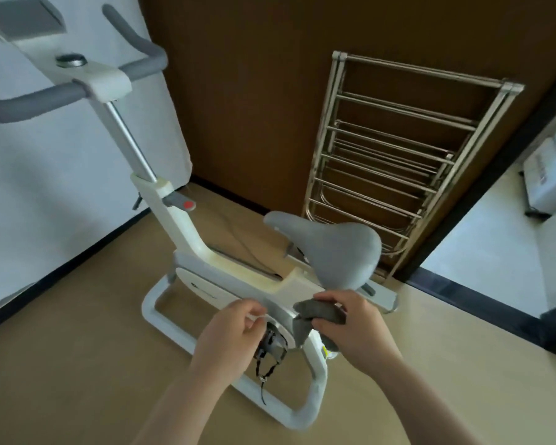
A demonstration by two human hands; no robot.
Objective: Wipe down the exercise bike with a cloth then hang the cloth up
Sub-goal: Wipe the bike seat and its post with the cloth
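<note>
Gripping the bunched grey cloth (320, 313) just below the saddle (331, 252), the right hand (350, 326) looks between wiping and hanging, its fingers curled round it, the left hand (235, 335) loosely curled and seemingly empty, so next comes carrying it to the drying rack (395, 155).

Bare floor (77, 364) is lying open left of the exercise bike (206, 252); its saddle (331, 252) is standing before the drying rack (398, 149).

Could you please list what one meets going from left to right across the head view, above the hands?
Handlebar → red knob → saddle → metal drying rack → white appliance.
</note>
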